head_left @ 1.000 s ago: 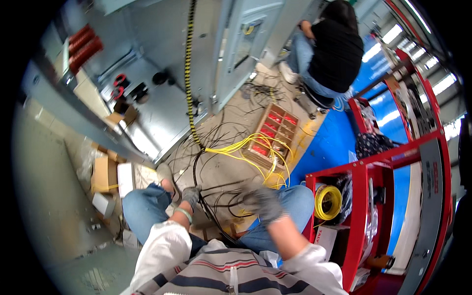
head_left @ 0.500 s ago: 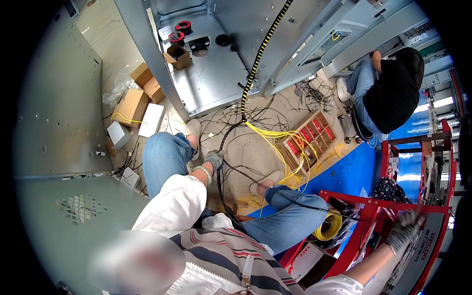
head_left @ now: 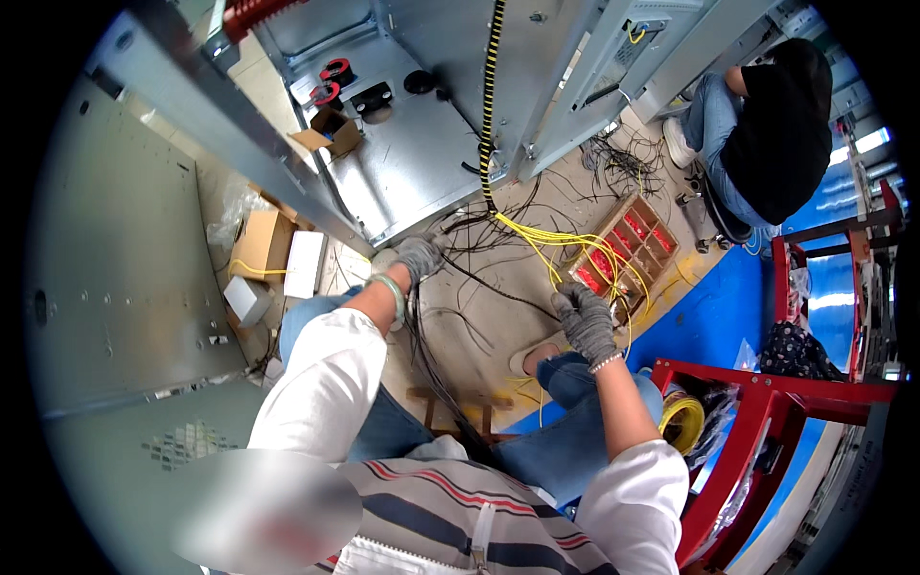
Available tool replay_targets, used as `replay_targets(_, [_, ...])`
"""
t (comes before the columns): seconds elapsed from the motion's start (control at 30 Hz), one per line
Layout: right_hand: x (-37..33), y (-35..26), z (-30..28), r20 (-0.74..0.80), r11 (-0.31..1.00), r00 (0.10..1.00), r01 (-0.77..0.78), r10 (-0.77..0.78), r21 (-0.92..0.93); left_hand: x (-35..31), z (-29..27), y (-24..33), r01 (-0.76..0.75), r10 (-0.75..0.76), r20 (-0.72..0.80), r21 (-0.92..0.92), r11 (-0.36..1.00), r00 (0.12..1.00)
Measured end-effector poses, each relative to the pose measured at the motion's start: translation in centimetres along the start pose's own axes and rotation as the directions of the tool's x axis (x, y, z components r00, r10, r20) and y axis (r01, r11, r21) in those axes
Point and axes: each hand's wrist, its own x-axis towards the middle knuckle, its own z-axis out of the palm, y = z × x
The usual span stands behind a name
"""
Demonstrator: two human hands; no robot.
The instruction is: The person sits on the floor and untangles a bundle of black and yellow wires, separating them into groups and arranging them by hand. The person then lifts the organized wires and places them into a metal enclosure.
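My left hand [head_left: 419, 257], in a grey glove, closes around a bundle of black cables [head_left: 418, 335] just in front of the metal cabinet. The bundle hangs down between my knees. From near that hand a single black cable [head_left: 498, 289] runs right to my right hand [head_left: 585, 321], also gloved, whose fingers are closed on it. Beyond my hands, a sleeve striped black and yellow [head_left: 493, 96] comes down out of the cabinet. Yellow wires [head_left: 548, 235] fan out from its lower end toward a wooden compartment box [head_left: 573, 270] holding red parts.
The open metal cabinet [head_left: 402, 158] stands ahead, with tape rolls inside. Cardboard boxes [head_left: 262, 240] lie at the left beside a large metal panel [head_left: 125, 259]. A red-framed cart [head_left: 757, 383] is at my right. A person in black [head_left: 781, 134] sits at the far right. Loose black wires litter the floor.
My right hand has come in from above the red cart at the far right to beside the wooden box, with the black cable. My left hand has moved forward toward the cabinet.
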Motion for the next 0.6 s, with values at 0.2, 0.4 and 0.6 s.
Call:
replay_targets(0.2, [9.3, 2.9, 1.8, 0.014, 0.986, 1.000, -0.003, 0.005, -0.166, 9.4, -6.0, 5.7, -0.144, 0.138, 0.043, 0.328, 0.934, 0.990])
replay_targets(0.4, [22.1, 3.1, 8.4, 0.129, 0.953, 0.989, -0.032, 0.073, -0.301, 19.7, -7.0, 1.8, -0.064, 0.068, -0.004, 0.292, 0.954, 0.998])
replay_targets(0.6, [30.5, 6.7, 17.0, 0.119, 0.891, 0.991, 0.104, -0.056, -0.443, 27.7, -5.0, 0.1, -0.042, 0.084, -0.052, 0.548, 0.835, 0.995])
